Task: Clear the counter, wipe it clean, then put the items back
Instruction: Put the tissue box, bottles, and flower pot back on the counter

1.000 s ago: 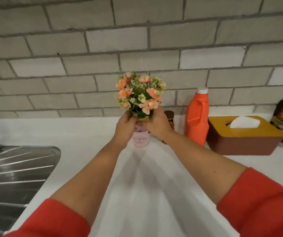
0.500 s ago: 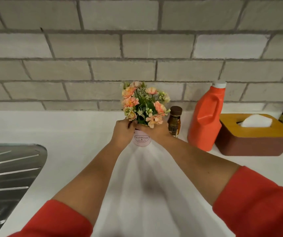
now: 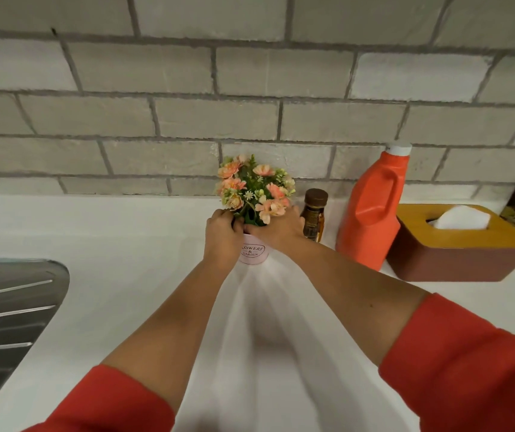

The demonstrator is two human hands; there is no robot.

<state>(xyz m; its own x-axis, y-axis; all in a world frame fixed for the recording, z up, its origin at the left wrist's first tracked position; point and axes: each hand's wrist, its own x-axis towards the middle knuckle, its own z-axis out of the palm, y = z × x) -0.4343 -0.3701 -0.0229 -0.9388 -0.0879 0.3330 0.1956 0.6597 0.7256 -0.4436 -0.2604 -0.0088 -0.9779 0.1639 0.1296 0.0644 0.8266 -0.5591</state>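
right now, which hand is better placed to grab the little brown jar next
Right, probably. The right hand grips the flower pot on the side next to the brown jar, close beside it. The left hand holds the far side, so the pot stands between it and the jar.

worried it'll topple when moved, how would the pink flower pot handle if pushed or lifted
Probably top-heavy: the bouquet spreads wider than the pink pot, so a high push could tip it. Likely light, since the flowers look artificial. The left hand and right hand grip near its rim, which should steady it.
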